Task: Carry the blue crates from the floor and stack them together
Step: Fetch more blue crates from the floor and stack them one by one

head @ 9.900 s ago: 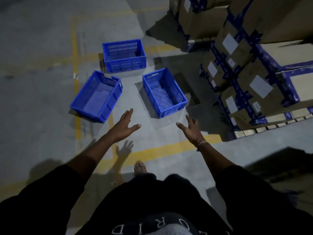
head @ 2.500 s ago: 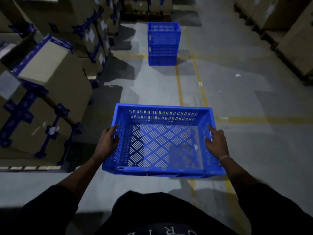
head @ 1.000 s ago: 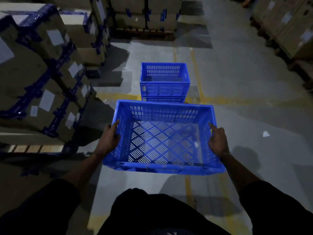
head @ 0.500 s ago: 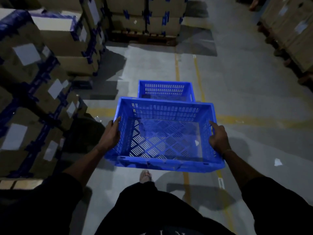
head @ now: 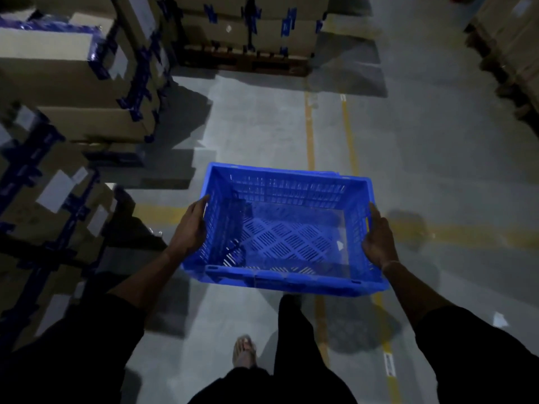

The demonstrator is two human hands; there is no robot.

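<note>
Gripping both ends, hands hold blue crate (head: 287, 228) — slotted walls; lattice floor.

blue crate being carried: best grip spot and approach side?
Take the blue crate by its two short end walls, one hand from each side. It is rectangular and open-topped, with a lip at the rim of the slotted walls to hook fingers on. That is how it is held now: left hand on the left end, right hand on the right end, which keeps it level.
</note>
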